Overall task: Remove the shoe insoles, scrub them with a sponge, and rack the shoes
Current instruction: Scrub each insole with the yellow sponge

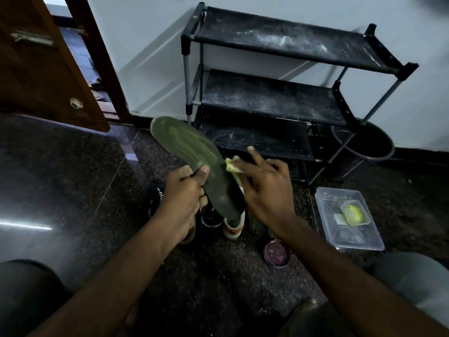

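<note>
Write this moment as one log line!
step: scrubbing | left hand: grips insole | right hand: holds sponge against insole | shoes: on floor

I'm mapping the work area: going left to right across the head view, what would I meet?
Wooden door → left hand gripping the insole → right hand holding the sponge → clear plastic container.

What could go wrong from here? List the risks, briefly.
1. The left hand grips the insole near one end only; scrubbing with the sponge in the right hand could bend it or twist it loose.
2. The small round tin sits on the floor just below the right forearm; a wide stroke might knock it.
3. The shoe rack shelves carry white dust, which could soil the shoes once racked.
</note>
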